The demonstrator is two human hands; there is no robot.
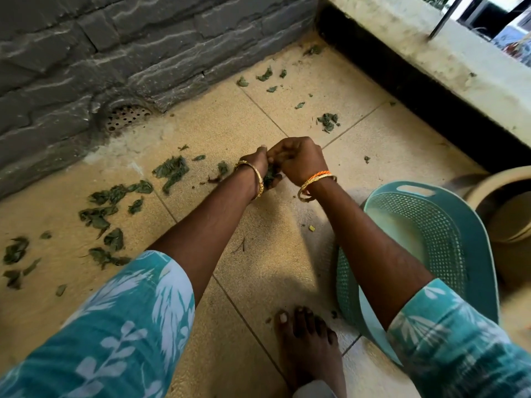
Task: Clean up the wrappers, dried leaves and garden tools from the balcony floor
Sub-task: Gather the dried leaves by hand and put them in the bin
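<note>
Dried green leaves lie scattered over the beige floor tiles: a big patch at the left (106,208), a clump by the wall (171,170) and smaller bits at the far right (328,120). My left hand (260,168) and my right hand (297,162) meet above the middle of the floor. Together they hold a small bunch of leaves (270,176) between palm and curled fingers. A teal perforated basket (465,225) lies tilted on the floor under my right forearm, with its mouth turned up towards me.
A grey stone wall (143,38) with a round drain grate (126,116) bounds the far left. A raised concrete ledge (448,58) runs along the right. A tan pot (505,208) stands behind the basket. My bare foot (307,340) rests on the tiles below.
</note>
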